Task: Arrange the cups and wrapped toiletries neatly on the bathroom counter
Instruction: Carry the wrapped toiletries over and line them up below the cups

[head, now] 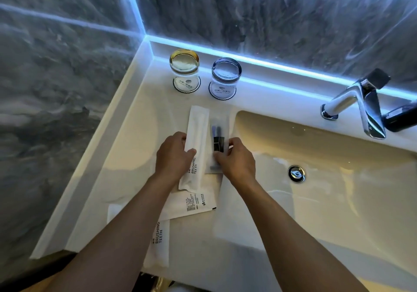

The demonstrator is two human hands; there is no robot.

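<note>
Nearest lies a second toothbrush packet (pixel 158 244), behind the left hand (pixel 172 158), which pinches the long toothbrush packet (pixel 195 147). Just beside it, the right hand (pixel 234 160) pinches a clear razor sachet (pixel 218 142). Nudged rightward, that sachet could slip into the sink (pixel 338 156); cups (pixel 184 71) stand beyond.

You work on a glossy white surface (pixel 126 147), smooth like glazed ceramic, as is the basin (pixel 338 156). The two cups (pixel 184 70) look like clear glass. The toothbrush packet (pixel 196 138) looks like matt white paper; the comb sachet (pixel 218 142) is clear plastic film. The faucet (pixel 361 104) is polished chrome, the walls (pixel 56 88) veined grey stone.
</note>
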